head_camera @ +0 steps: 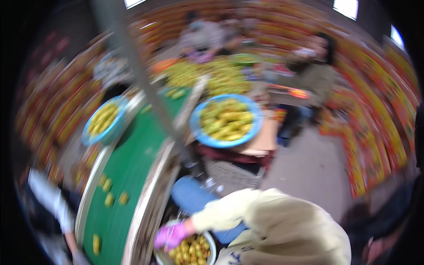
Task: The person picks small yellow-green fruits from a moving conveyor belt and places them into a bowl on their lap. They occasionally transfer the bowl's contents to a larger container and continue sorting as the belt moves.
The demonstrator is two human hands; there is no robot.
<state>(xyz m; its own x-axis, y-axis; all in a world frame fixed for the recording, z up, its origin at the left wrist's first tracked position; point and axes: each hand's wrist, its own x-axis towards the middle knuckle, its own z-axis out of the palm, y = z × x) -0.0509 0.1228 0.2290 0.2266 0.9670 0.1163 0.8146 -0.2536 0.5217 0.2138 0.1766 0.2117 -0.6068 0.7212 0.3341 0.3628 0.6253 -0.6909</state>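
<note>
My right hand [170, 236], in a pink glove, is over the left side of a pale bucket [212, 246] at the bottom of the view. Small yellow-green and reddish fruit [190, 250] fills the bucket beside the glove. Blur hides whether the fingers hold a fruit or the rim. A cream sleeve [228, 205] covers my right arm, and my jeans [193, 195] show behind the bucket. Just left of the hand runs the wooden side rail [149, 202] of a green conveyor belt [132, 162]. Several loose fruits [109, 199] lie on the belt. My left hand is out of view.
Blue basins of fruit stand beyond: one [225, 144] on cardboard, another [114, 139] at the belt's far side. A slanted metal post [145, 79] crosses the view. Co-workers sit around a fruit heap [225, 76]; another's sleeved arm [53, 198] reaches in from the left. Stacked cartons [371, 132] line the walls.
</note>
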